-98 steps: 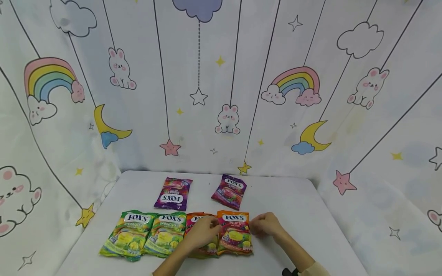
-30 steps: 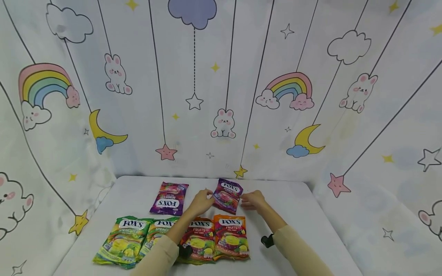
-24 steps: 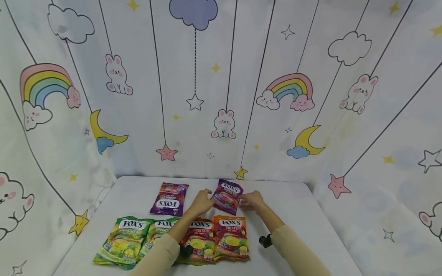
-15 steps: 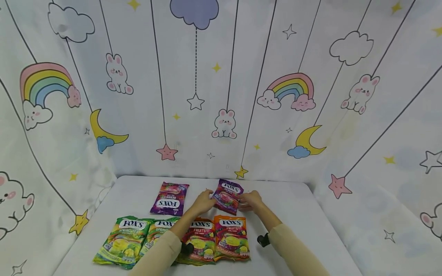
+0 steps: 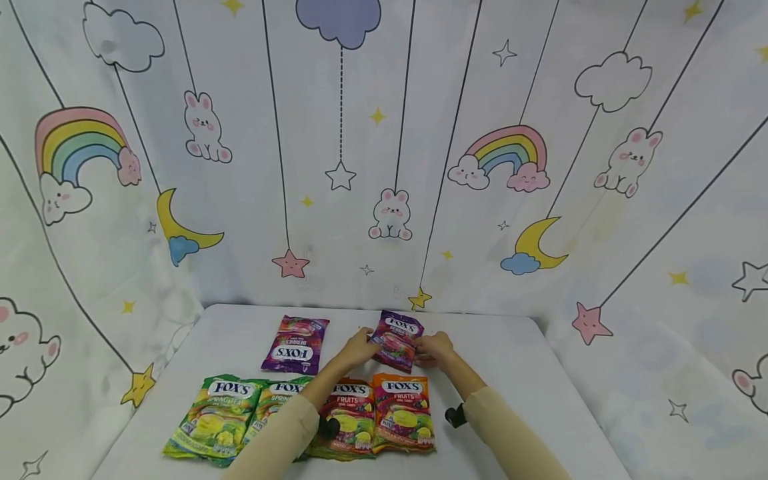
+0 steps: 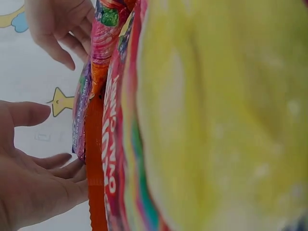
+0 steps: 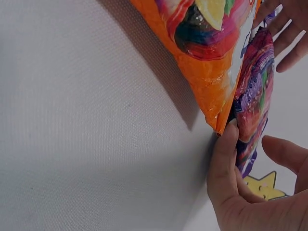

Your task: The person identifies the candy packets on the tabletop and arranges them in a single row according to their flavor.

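Purple candy bag (image 5: pixel 396 340) — glossy, white-lettered, crinkled — pinched between left hand (image 5: pixel 357 349) and right hand (image 5: pixel 435 349).

A white table (image 5: pixel 528 360) stands against a pale cloth backdrop (image 5: pixel 480 80). The cloth is printed with rainbows, bunnies, moons, clouds and stars.

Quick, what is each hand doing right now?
Left hand: fingers on the left edge of the purple candy bag; a grip cannot be told.
Right hand: thumb on that bag's right edge; a grip cannot be told.
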Available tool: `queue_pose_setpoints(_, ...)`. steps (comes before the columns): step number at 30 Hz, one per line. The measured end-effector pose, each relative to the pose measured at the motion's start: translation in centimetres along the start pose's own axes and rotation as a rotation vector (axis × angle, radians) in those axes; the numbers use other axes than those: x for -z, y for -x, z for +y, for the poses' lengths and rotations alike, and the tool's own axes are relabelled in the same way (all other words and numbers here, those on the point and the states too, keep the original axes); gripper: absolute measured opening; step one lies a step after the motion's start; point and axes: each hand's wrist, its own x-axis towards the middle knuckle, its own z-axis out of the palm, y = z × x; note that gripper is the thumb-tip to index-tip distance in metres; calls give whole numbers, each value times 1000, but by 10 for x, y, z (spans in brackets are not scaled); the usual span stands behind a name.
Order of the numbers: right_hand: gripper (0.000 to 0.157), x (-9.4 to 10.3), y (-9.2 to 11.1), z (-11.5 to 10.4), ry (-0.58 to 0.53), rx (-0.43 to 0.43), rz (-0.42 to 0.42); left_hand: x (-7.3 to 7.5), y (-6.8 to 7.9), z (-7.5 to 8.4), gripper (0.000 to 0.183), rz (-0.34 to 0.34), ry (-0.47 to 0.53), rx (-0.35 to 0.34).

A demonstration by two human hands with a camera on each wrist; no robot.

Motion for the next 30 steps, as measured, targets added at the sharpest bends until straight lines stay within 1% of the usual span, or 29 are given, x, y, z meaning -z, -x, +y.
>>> queue_pose_setpoints(2, 65, -1, -1, 0, 2, -2, 2, 0, -2, -1, 65, 0, 13, 18)
queue_pose_setpoints(4, 67, -2, -2, 0, 5, -4, 2, 1, -2, -1, 64, -2, 21, 26)
queue_pose_setpoints(6, 65, -3, -1, 0, 13, 3, -1, 1, -3, -1, 62, -10, 32, 30)
queue_pose_setpoints(9, 54, -5, -4, 2, 20, -3, 1, 2, -3, -1, 59, -29, 59, 35)
queue_pose_setpoints(13, 36, -7, -8, 6, 36, 7, 1, 3, -3, -1, 61, -33, 123, 70)
queue_pose_setpoints(16, 30, -6, -8, 7, 43, 22, -1, 4, -1, -2, 63, -27, 168, 95)
queue_pose_setpoints(22, 27, -4, -5, 8, 31, 62, -20, 5, -1, -4, 62, -26, 226, 98)
queue_pose_setpoints(26, 19, -3, -1, 9, 41, 102, -28, 5, -1, -3, 61, -17, 234, 92)
queue_pose_setpoints(30, 17, -2, 2, 9, 39, 132, -22, 5, 2, 1, 60, -15, 237, 92)
